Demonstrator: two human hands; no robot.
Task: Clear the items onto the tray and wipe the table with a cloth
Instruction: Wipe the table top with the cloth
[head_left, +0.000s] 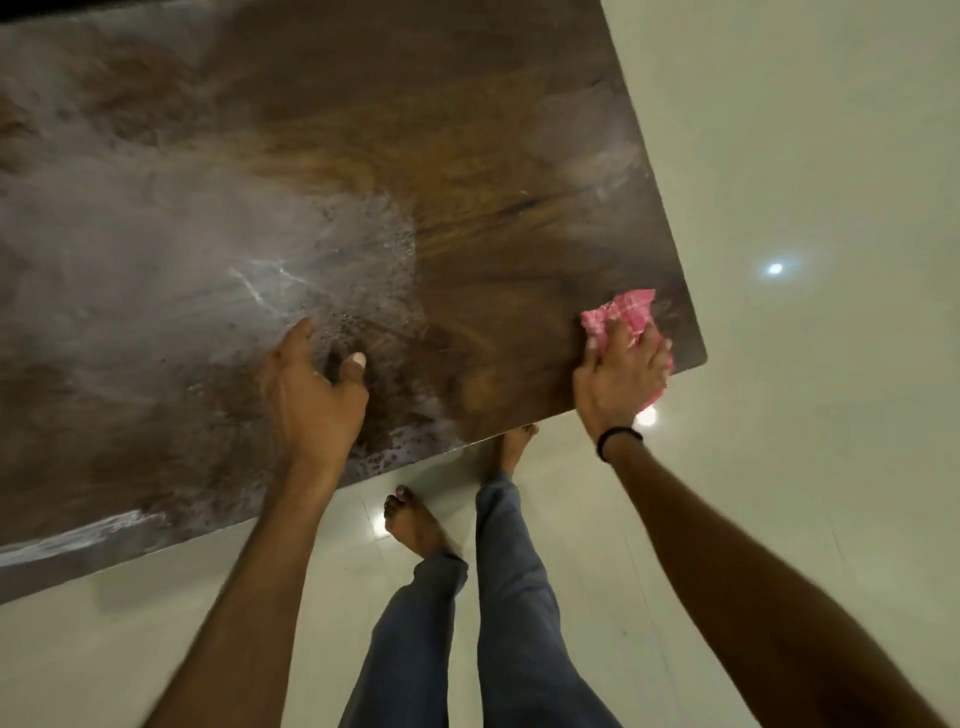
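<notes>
A dark brown wooden table (467, 156) fills the upper left of the head view, with grey glare and small droplets across its middle. My right hand (621, 374) presses a crumpled pink checked cloth (623, 312) onto the table near its right corner. My left hand (311, 395) rests on the tabletop near the front edge, fingers spread and holding nothing. No tray or other items show in view.
The table's right corner (701, 358) and front edge border a pale tiled floor (805, 208) with bright light reflections. My bare feet (415, 525) and grey trouser legs stand on the floor just below the front edge.
</notes>
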